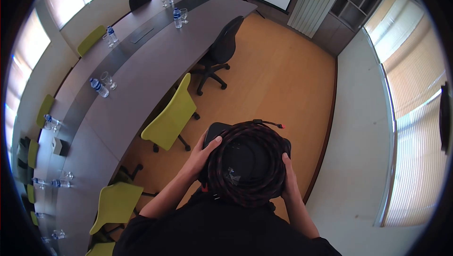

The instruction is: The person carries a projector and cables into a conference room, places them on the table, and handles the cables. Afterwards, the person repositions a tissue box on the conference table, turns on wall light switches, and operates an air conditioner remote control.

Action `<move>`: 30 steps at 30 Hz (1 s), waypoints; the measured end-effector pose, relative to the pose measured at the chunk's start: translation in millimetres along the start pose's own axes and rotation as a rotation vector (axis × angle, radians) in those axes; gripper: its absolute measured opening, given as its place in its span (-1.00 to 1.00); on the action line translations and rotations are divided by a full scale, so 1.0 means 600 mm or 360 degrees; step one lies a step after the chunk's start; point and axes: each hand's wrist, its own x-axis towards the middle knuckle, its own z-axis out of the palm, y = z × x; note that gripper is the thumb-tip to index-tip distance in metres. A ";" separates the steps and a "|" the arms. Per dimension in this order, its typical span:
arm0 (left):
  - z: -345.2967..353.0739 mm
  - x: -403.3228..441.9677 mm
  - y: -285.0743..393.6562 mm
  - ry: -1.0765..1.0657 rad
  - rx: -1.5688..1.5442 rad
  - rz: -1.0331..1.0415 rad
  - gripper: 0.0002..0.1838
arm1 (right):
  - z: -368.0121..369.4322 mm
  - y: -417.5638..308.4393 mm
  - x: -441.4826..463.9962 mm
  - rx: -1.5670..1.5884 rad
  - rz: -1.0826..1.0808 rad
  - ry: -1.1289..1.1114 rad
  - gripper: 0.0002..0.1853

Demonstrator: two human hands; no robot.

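Observation:
Close to my body, a coiled dark braided cable (217, 173) lies in a round loop on a black object (246, 158). One end of the cable, with a red tip, sticks out at the top right. My left hand (207, 150) grips the left side, its thumb over the coil's edge. On the right side, my right hand (289, 173) holds the same load, thumb resting near the rim. The undersides and most fingers of both hands are hidden behind the load.
A long curved table (141, 72) with water bottles (99, 87) and glasses runs along the left. Green chairs (172, 114) and a black office chair (224, 44) stand along its near side. A wall with blinds (417, 161) is at the right.

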 end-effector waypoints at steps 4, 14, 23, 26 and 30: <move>0.003 0.152 0.080 -0.0024 -0.0018 -0.0016 0.12 | 0.049 -0.096 0.129 -0.0027 0.0004 0.0046 -0.01; -0.010 0.418 0.238 0.0138 0.0060 0.0080 0.13 | 0.146 -0.256 0.445 -0.0034 -0.0008 -0.0230 -0.02; 0.004 0.646 0.350 0.0488 -0.0181 0.0123 0.09 | 0.226 -0.427 0.788 -0.0251 0.0262 -0.0480 -0.02; 0.004 0.705 0.376 0.0630 -0.0203 0.0204 0.08 | 0.258 -0.480 0.888 -0.0333 0.0267 -0.0649 -0.04; -0.002 0.736 0.384 0.0813 -0.0382 0.0209 0.07 | 0.312 -0.522 0.977 -0.0472 0.0361 -0.0818 -0.07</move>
